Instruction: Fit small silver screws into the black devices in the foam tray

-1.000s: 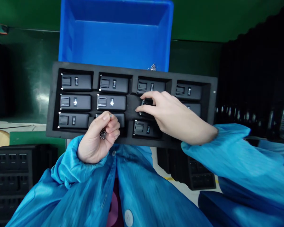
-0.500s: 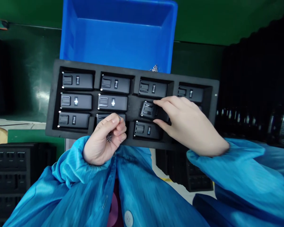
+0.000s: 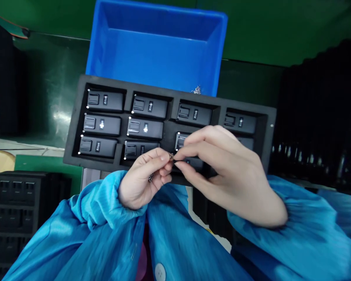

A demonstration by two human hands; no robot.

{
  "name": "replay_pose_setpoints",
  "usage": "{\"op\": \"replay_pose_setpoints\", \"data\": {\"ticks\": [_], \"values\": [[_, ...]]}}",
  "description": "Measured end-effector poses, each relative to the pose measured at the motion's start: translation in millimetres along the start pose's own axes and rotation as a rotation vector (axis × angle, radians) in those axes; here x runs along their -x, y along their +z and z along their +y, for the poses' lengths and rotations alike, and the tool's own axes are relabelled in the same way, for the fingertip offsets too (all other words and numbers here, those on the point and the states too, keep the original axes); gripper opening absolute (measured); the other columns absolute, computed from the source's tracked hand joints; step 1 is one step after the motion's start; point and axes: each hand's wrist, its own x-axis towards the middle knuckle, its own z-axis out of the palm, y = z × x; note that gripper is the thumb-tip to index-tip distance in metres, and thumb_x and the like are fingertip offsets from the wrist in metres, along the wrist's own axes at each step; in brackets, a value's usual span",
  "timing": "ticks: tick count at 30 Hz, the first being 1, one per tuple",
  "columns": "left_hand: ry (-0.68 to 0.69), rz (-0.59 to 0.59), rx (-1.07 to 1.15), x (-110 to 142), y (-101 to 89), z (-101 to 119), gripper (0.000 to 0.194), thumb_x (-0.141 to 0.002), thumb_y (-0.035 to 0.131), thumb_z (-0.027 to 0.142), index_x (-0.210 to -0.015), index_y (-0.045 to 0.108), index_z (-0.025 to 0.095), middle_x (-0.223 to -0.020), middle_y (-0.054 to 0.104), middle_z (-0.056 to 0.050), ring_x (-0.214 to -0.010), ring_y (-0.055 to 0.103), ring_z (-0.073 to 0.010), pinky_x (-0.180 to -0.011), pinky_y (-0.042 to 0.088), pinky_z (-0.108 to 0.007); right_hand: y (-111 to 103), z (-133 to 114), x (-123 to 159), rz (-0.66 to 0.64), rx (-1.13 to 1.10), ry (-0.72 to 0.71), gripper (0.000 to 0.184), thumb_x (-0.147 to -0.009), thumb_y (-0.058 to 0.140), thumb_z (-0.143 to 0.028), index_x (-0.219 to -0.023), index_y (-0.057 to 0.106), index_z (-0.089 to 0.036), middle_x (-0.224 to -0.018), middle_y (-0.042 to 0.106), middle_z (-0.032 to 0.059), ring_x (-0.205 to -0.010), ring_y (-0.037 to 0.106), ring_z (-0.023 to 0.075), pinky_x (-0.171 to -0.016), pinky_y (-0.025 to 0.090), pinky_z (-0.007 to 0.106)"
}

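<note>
My left hand (image 3: 144, 177) is closed around a little heap of shiny metal pieces (image 3: 151, 177), too small to tell their kind. A small metal piece (image 3: 171, 156) shows at its thumb and index fingertips. My right hand (image 3: 228, 175) meets it there, thumb and index finger pinched at that piece. Both hands are over the front of a black foam tray (image 3: 73, 136). Black battery packs (image 3: 107, 100) marked "Riton" lie in its compartments. One pack (image 3: 181, 140) in the third column is partly hidden by my right hand.
Behind the tray is a blue plastic bin (image 3: 155, 50), with a pile of small metal pieces (image 3: 197, 90) in its near right corner. Stacked foam trays (image 3: 13, 203) with black packs stand at lower left. Dark stacked material (image 3: 316, 117) is on the right.
My right hand has let go of the pack in the third column and come left and down to my left fingertips. The pack now lies straighter. The view has shifted slightly.
</note>
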Motion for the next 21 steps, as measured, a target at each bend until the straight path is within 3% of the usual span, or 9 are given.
{"op": "replay_pose_setpoints", "data": {"ticks": [10, 14, 17, 21], "values": [[0.014, 0.02, -0.054, 0.6, 2.7, -3.6, 0.037, -0.067, 0.093, 0.034, -0.067, 0.062, 0.014, -0.058, 0.054, 0.005, -0.053, 0.048, -0.0009, -0.052, 0.044, -0.01, 3.5, -7.4, -3.7, -0.068, 0.089, 0.099, 0.015, -0.098, 0.058, -0.018, -0.087, 0.062, -0.026, -0.091, 0.067, 0.0038, -0.083, 0.063, 0.0207, -0.077, 0.051, 0.039], [-0.028, 0.005, -0.033, 0.6, 1.9, -3.4, 0.035, -0.067, 0.094, 0.033, -0.069, 0.065, 0.012, -0.062, 0.059, 0.003, -0.052, 0.051, -0.0007, -0.054, 0.048, -0.01, 1.2, -10.0, -5.0, -0.049, 0.003, 0.101, 0.014, -0.096, 0.06, -0.015, -0.087, 0.06, -0.025, -0.086, 0.064, 0.0011, -0.078, 0.062, 0.0163, -0.071, 0.051, 0.034], [-0.062, -0.027, 0.016, 2.4, -0.3, -0.6, 0.031, -0.07, 0.092, 0.033, -0.083, 0.074, 0.012, -0.069, 0.066, 0.001, -0.055, 0.055, -0.0012, -0.053, 0.049, -0.01, -1.0, 1.6, -11.1, 0.014, -0.015, 0.074, 0.013, -0.092, 0.063, -0.012, -0.087, 0.059, -0.024, -0.086, 0.065, 0.0006, -0.078, 0.063, 0.0156, -0.069, 0.051, 0.031], [-0.019, -0.066, 0.053, 6.1, -6.2, 6.8, 0.025, -0.081, 0.084, 0.033, -0.094, 0.078, 0.011, -0.074, 0.067, -0.001, -0.058, 0.057, -0.0017, -0.053, 0.05, -0.01, 4.0, 34.2, -24.1, 0.094, 0.174, 0.124, 0.015, -0.091, 0.058, -0.012, -0.083, 0.061, -0.025, -0.087, 0.067, 0.0042, -0.081, 0.066, 0.0213, -0.074, 0.053, 0.037]]}}
